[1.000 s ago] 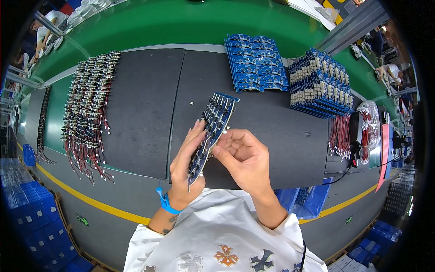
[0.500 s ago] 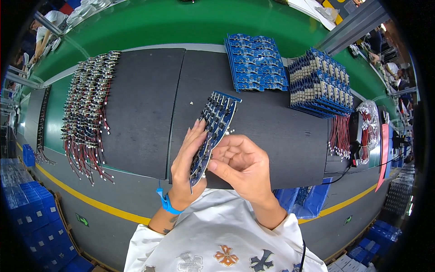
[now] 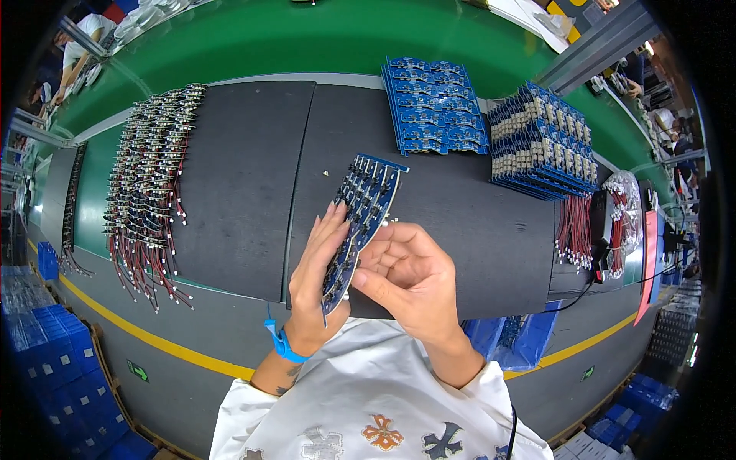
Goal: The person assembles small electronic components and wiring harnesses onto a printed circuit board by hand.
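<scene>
A blue circuit board panel [image 3: 371, 198] with rows of black components stands tilted between my hands, above the black work mat. My left hand [image 3: 316, 264] supports it from the left, long fingers laid along its component side and the palm near its lower end. On the other side my right hand [image 3: 418, 284] grips the board's right edge, with curled fingers and the thumb pressed near the lower part. Small white connectors show at that edge; the board's right face and my right fingertips are partly hidden. A blue band circles my left wrist.
Wired boards [image 3: 149, 169] with red and black leads lie in rows at the left. Far right stand a flat stack of blue panels [image 3: 435, 107] and a stack with white connectors [image 3: 543, 142]. Red cable bundles [image 3: 575, 230] lie beside a black device. A blue bin [image 3: 521, 341] sits below the table edge.
</scene>
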Demonstrator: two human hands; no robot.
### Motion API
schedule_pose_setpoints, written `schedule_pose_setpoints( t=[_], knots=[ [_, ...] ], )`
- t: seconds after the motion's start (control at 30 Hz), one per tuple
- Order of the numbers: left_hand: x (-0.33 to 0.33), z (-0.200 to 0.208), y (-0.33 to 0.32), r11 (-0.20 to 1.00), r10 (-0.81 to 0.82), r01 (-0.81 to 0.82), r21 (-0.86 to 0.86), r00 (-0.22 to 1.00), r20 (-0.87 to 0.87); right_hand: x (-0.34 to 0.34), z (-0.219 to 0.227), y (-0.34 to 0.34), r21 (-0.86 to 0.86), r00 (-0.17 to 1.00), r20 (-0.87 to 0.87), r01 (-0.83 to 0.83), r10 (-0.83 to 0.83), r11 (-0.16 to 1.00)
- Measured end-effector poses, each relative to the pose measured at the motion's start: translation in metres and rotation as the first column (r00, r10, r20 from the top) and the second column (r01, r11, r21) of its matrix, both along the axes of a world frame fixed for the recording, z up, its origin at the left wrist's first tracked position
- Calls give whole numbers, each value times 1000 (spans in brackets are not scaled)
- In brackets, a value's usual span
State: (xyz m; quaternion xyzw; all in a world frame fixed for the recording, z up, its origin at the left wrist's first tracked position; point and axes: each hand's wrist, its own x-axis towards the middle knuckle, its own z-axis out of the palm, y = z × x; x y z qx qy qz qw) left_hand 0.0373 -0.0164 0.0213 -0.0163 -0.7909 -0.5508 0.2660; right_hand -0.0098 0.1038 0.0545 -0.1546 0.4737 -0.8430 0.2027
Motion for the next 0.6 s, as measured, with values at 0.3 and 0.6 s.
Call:
schedule_pose_setpoints(
  t=[0.3,0.6],
  knots=[
    [0,0,-1,998,-24,24,-57,1000,-2,-1,-2,2,-1,997,65,-47,47,999],
    [1,3,0,989,22,-23,-147,1000,-8,2,2,1,6,995,95,24,-24,1000]
  ],
)
